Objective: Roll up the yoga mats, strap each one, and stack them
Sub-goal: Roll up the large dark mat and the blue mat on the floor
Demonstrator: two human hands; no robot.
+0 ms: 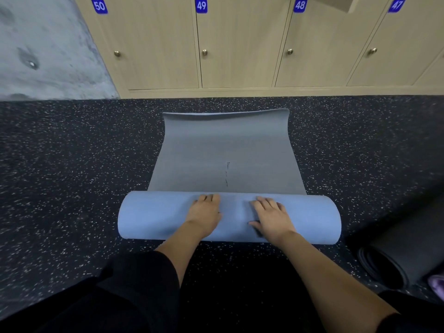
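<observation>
A blue yoga mat (156, 216) lies partly rolled on the dark speckled floor in front of me. Its flat grey inner side (225, 150) stretches away toward the lockers, the far edge curling up slightly. My left hand (206, 212) presses flat on top of the roll, left of its middle, fingers straight. My right hand (271, 216) rests flat on the roll just right of the middle, and a small dark object (257, 229), perhaps a strap, sits under its thumb. A rolled black mat (403, 248) lies on the floor at the right.
Wooden lockers (240, 44) numbered 50 to 47 line the far wall just beyond the mat's end. A grey concrete wall (43, 44) is at the far left. Something purple (437, 283) shows at the right edge beside the black roll. My dark-clothed knees fill the bottom.
</observation>
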